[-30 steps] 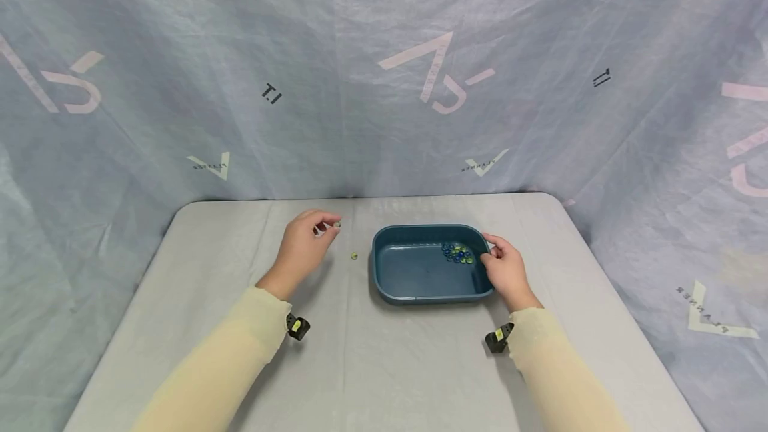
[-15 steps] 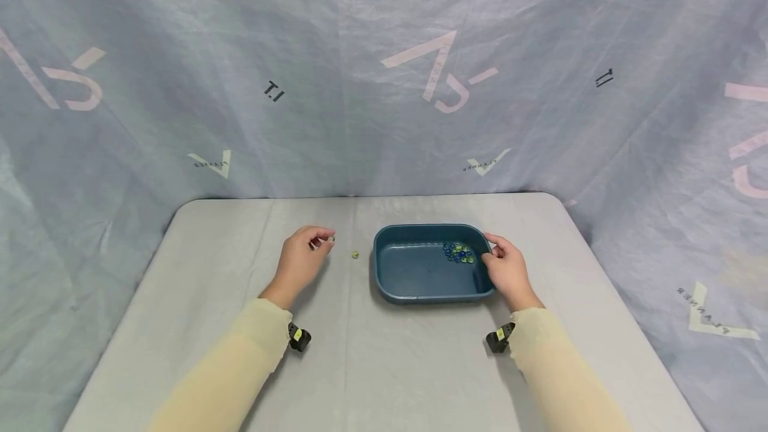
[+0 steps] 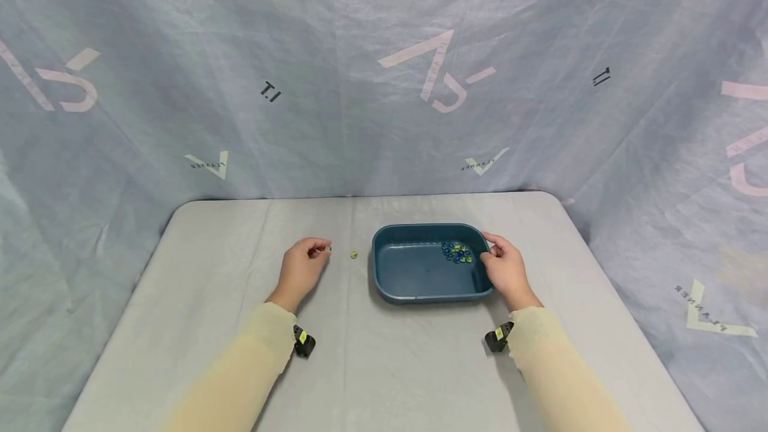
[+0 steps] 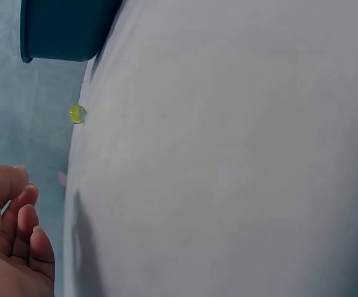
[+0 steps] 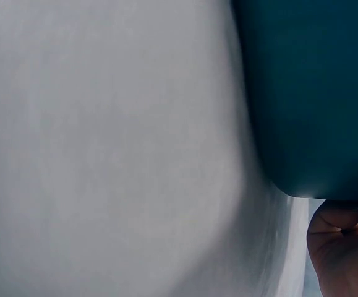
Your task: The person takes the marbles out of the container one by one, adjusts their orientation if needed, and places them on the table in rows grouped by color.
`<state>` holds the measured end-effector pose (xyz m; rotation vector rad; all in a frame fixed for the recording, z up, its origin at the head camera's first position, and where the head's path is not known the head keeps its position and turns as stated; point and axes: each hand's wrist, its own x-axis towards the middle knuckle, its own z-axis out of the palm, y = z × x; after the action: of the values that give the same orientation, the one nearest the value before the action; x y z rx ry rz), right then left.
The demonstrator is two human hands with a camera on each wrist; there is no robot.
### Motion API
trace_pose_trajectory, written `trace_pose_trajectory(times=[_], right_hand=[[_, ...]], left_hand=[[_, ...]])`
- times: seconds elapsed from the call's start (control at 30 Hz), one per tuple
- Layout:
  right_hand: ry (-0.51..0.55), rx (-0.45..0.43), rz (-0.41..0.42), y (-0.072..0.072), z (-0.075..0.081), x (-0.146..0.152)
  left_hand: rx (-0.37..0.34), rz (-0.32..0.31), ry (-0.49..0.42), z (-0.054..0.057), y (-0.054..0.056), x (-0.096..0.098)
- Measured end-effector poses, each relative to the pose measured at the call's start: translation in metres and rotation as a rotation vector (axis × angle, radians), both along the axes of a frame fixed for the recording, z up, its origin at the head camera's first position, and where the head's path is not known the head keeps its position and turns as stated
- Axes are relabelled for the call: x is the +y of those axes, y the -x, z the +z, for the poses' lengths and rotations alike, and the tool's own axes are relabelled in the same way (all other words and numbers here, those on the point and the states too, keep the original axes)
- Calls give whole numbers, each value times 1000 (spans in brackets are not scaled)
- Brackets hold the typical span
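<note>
My left hand (image 3: 301, 269) pinches a small marble (image 3: 329, 248) between thumb and fingertips, low over the table left of the bin. In the left wrist view the fingers hide that marble. A yellow-green marble (image 3: 354, 255) lies on the cloth between this hand and the bin; the left wrist view shows the same loose marble (image 4: 77, 114). The dark teal plastic bin (image 3: 420, 299) has blue and yellow-green marbles (image 3: 458, 253) clustered at its right end. On its right side, my right hand (image 3: 505, 272) grips the rim, thumb toward the inside.
A pale grey cloth covers the table (image 3: 384, 365). Behind it hangs a grey printed curtain (image 3: 336, 85), which also runs along both sides. Each wrist carries a small black camera.
My left hand has come down and slightly nearer to me, keeping its pinch on the marble. The right hand, the bin and the loose marble stay in place.
</note>
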<state>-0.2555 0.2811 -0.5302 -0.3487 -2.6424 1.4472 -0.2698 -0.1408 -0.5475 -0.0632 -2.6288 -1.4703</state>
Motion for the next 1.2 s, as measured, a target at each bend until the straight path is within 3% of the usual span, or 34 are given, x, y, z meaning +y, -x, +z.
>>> trace_pose_trajectory(times=[0.23, 0.57, 1.2], right_hand=[[10, 0, -12, -1, 1, -1], [-1, 14, -14, -1, 2, 0], [9, 15, -11, 0, 0, -2]], left_hand=[[-55, 15, -27, -6, 2, 2], [-100, -37, 63, -13, 6, 5], [-5, -2, 162, -15, 5, 3]])
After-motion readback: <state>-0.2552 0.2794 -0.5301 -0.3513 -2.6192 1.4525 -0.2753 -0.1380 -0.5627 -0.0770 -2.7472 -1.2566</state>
